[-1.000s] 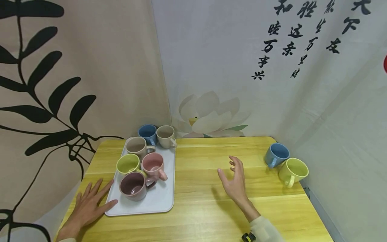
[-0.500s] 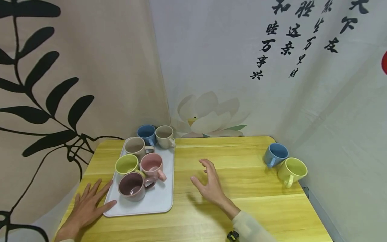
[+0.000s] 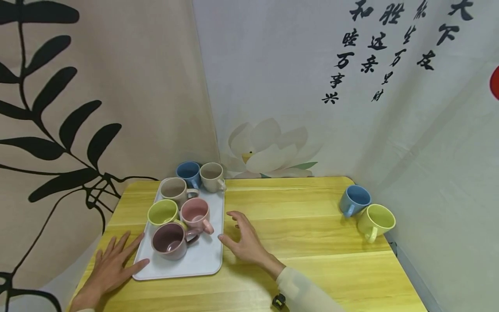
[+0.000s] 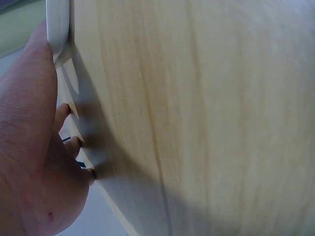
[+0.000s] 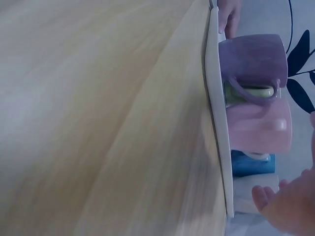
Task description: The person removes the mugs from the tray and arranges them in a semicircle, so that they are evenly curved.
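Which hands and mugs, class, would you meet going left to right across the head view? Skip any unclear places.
Left hand, lime-green mug on the tray, pink mug, right hand, blue mug off the tray, second lime-green mug.

Dark leaves (image 3: 79, 123) are spreading across a beige wall (image 3: 152, 78). A pale wall (image 3: 273, 65) is adjoining it, showing black characters (image 3: 350, 38), a lotus (image 3: 269, 154) and a red mark (image 3: 494, 82). A yellow wooden table (image 3: 308, 229) is standing before both walls.

Black Chinese writing (image 3: 345, 60) is on the pale wall cloth (image 3: 273, 65), past the right hand (image 3: 247, 242) and higher up. One line going down says 和睦万事兴. Another ends with 万里财.
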